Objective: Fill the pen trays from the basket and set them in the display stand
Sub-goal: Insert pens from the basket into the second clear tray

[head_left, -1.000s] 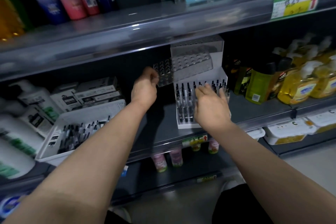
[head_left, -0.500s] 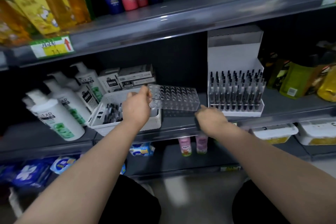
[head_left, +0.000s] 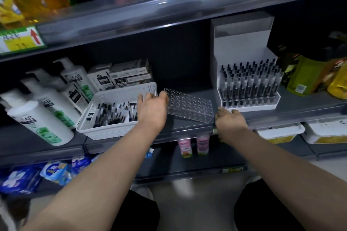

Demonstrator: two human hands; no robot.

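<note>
An empty clear pen tray [head_left: 189, 107] with rows of holes lies slanted on the grey shelf between the white basket [head_left: 105, 129] and the white display stand [head_left: 242, 43]. My left hand [head_left: 152, 110] is at the tray's left end, thumb against its corner, fingers loosely spread over the basket's right rim. My right hand [head_left: 231, 122] rests on the shelf's front lip beside the tray's right front corner, holding nothing. Several loose black pens [head_left: 112, 112] lie in the basket. A tray full of upright pens [head_left: 249, 84] stands in the stand's lower tier.
White shampoo pump bottles [head_left: 37, 116] stand left of the basket, with boxes [head_left: 127, 75] behind it. Yellow and green bottles [head_left: 308, 77] crowd the stand's right side. The upper shelf [head_left: 169, 9] overhangs. Small pink bottles [head_left: 193, 144] sit below.
My left hand brought the empty tray down from the stand and laid it on the shelf next to the basket. My right hand left the stand's pens and dropped to the shelf lip.
</note>
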